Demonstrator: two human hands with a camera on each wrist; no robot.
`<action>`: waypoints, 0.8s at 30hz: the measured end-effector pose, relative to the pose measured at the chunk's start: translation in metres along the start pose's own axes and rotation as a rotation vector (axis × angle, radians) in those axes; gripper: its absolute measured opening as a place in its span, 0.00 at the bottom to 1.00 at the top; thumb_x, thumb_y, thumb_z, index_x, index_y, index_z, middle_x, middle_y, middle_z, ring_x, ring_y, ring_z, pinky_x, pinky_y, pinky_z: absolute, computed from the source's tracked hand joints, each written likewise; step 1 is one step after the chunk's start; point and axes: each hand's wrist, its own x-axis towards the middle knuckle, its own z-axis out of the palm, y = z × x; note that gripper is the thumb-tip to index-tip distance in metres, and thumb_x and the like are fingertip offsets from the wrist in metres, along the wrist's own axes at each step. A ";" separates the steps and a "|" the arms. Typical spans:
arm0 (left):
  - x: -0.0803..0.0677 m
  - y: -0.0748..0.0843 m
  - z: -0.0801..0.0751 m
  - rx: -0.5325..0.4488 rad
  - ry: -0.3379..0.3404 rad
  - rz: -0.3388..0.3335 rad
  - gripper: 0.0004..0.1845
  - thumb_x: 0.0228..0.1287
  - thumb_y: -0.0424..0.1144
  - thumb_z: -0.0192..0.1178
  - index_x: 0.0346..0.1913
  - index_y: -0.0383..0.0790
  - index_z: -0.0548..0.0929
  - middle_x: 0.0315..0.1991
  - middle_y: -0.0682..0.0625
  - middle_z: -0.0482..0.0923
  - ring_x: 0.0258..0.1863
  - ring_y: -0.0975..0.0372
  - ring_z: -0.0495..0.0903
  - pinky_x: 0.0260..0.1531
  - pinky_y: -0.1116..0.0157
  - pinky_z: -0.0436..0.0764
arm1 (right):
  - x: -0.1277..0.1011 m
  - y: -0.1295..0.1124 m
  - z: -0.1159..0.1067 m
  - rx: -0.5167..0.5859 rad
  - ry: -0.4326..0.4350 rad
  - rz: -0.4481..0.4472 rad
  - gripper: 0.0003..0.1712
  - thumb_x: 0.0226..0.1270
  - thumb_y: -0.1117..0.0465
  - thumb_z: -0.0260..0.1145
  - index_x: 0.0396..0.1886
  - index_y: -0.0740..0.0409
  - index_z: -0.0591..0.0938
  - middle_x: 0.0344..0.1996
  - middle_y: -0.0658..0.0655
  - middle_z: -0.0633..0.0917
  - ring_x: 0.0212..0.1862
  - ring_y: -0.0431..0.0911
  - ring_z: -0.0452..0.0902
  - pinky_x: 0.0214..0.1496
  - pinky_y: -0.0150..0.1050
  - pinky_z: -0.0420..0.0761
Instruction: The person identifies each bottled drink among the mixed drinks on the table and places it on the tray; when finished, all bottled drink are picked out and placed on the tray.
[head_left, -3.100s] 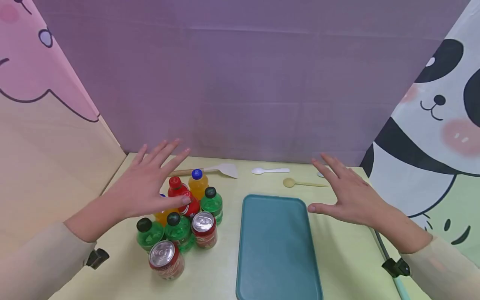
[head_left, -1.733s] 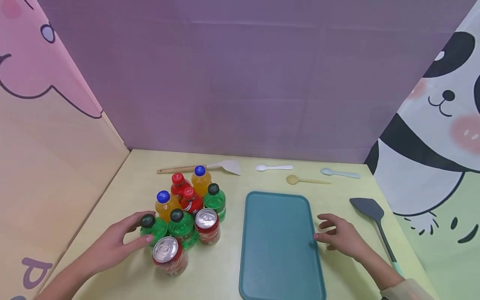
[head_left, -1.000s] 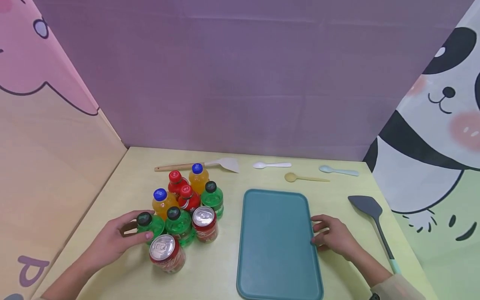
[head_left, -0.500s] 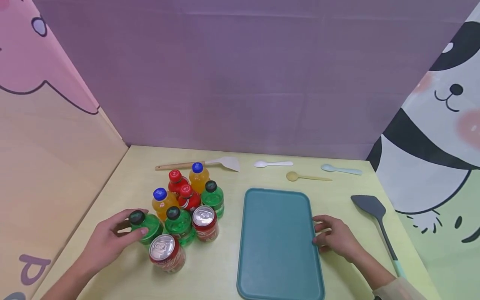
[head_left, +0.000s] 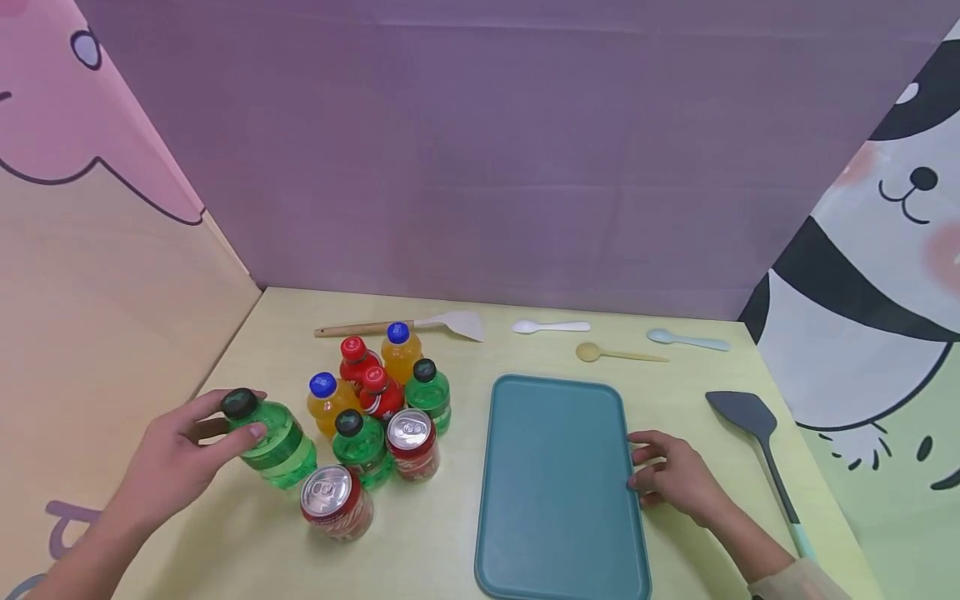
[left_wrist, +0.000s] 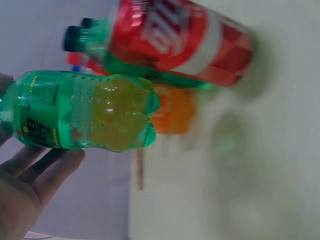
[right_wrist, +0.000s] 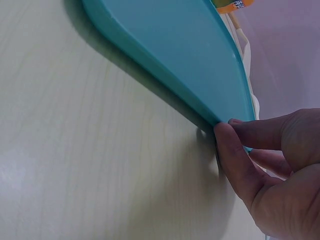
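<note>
Left hand [head_left: 176,454] grips a small green soda bottle [head_left: 272,435] near its black cap, fingers and thumb curled round the upper body; the bottle is tilted, lifted just left of the drinks cluster. In the left wrist view the bottle [left_wrist: 82,111] looks full of liquid, so likely fairly heavy for its size, smooth plastic with a label, probably a bit slippery; stiff enough not to crush. Best hold is round the waist or shoulder, as now.

Right hand [head_left: 675,477] rests at the right edge of the teal tray [head_left: 558,533], fingertips [right_wrist: 232,150] touching its rim, loosely curled, grasping nothing I can confirm. Tray holds nothing.

Left of the tray: two red cans [head_left: 337,502], two more green bottles [head_left: 362,446], two orange-drink bottles [head_left: 326,402], two red-capped bottles [head_left: 372,392], all capped or sealed. Behind the tray: spatula [head_left: 420,326], three spoons [head_left: 550,327]. Right of the tray: grey turner [head_left: 757,442].
</note>
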 end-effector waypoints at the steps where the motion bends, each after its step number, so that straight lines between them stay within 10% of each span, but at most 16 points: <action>1: 0.002 0.003 -0.005 0.001 0.006 0.004 0.19 0.67 0.38 0.70 0.60 0.43 0.84 0.49 0.75 0.82 0.42 0.76 0.85 0.33 0.74 0.84 | 0.000 0.000 0.000 0.000 0.000 -0.001 0.40 0.54 0.79 0.70 0.70 0.69 0.72 0.47 0.66 0.80 0.37 0.50 0.83 0.33 0.49 0.89; 15: 0.025 0.064 -0.050 -0.029 0.084 0.021 0.21 0.64 0.30 0.70 0.61 0.39 0.84 0.49 0.67 0.86 0.39 0.75 0.87 0.38 0.80 0.79 | 0.001 0.001 -0.001 0.008 0.001 -0.011 0.40 0.55 0.78 0.70 0.70 0.68 0.72 0.47 0.66 0.81 0.36 0.50 0.83 0.32 0.49 0.89; 24: 0.053 0.107 -0.036 -0.100 -0.017 0.025 0.22 0.66 0.33 0.70 0.62 0.44 0.83 0.49 0.65 0.86 0.40 0.71 0.89 0.38 0.77 0.82 | 0.003 0.003 0.000 0.017 0.016 -0.013 0.39 0.54 0.79 0.70 0.69 0.69 0.72 0.46 0.66 0.81 0.36 0.50 0.84 0.32 0.49 0.89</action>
